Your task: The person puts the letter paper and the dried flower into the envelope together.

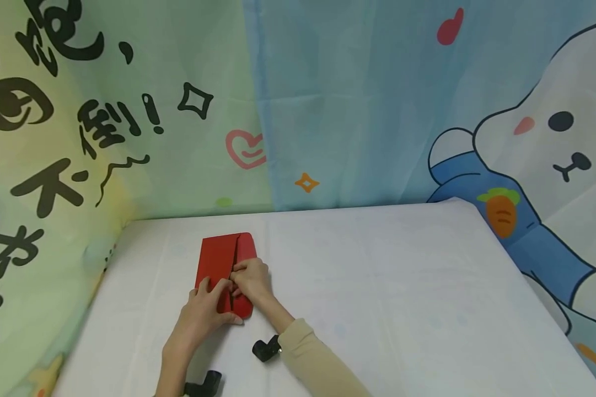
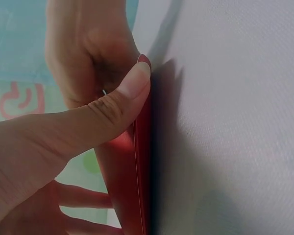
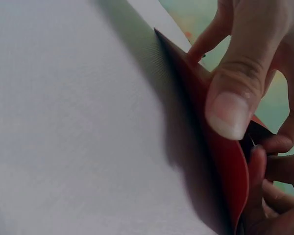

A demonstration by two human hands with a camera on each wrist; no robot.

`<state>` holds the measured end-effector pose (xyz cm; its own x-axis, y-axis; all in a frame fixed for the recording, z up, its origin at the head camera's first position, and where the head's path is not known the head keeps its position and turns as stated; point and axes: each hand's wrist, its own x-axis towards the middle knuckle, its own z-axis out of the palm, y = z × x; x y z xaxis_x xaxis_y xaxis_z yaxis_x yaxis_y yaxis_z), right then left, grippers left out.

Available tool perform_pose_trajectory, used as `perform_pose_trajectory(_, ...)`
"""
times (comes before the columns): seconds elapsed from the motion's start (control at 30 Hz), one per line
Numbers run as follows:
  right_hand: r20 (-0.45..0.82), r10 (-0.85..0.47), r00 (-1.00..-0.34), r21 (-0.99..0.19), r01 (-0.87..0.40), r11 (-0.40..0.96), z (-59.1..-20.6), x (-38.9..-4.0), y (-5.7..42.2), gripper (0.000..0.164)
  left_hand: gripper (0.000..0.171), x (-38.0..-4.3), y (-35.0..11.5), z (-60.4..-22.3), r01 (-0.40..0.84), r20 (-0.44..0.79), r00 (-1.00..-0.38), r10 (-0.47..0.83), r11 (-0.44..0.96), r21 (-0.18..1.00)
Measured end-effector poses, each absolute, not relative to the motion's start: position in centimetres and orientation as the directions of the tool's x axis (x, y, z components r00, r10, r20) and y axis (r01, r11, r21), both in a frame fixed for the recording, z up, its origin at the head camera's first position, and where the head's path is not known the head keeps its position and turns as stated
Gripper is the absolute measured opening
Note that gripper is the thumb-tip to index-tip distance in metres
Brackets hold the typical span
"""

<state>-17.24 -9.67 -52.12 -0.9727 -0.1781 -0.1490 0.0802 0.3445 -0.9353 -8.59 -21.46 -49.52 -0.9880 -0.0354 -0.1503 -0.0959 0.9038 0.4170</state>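
Note:
A red paper envelope (image 1: pixel 219 255) lies on the white cloth, its long flap (image 1: pixel 246 247) along the right side. A narrow dark opening runs beside the flap. My left hand (image 1: pixel 203 311) grips the envelope's lower part, fingers spread over the front and thumb at the bottom edge; in the left wrist view, that thumb (image 2: pixel 108 110) crosses the red paper (image 2: pixel 123 171). My right hand (image 1: pixel 253 281) reaches in from the right, its curled fingers holding the flap's edge at the opening. In the right wrist view, fingertips meet beside the red flap (image 3: pixel 225 161); what lies inside is hidden.
White cloth (image 1: pixel 377 286) covers the table. A printed curtain (image 1: pixel 347 110) hangs behind it and along the left side. Black wrist-worn devices, one by the left wrist (image 1: pixel 204 383) and one by the right (image 1: pixel 266 349), stand close to the cloth.

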Motion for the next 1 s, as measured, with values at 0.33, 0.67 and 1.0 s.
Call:
perform_pose_trajectory(0.33, -0.165, -0.376, -0.912, -0.954, 0.050, 0.296, -52.5, -17.5, -8.8, 0.018, 0.075, -8.5, -21.2, -49.0, -0.076, -0.145, -0.989, -0.019, 0.912, 0.404)
perform_pose_trajectory(0.67, -0.026, -0.386, -0.922, -0.936, -0.113, 0.333, -52.2, -17.5, -6.3, 0.018, 0.076, -8.4, -20.9, -49.0, -0.071, -0.170, -0.985, -0.009, 0.931, 0.358)
perform_pose_trajectory(1.0, 0.029, -0.687, -0.726, -0.518, -0.599, 0.611, -51.5, -16.8, -5.2, 0.046, 0.097, -8.0, -20.6, -49.6, -0.005, -0.129, -0.991, 0.035, 0.956, 0.295)
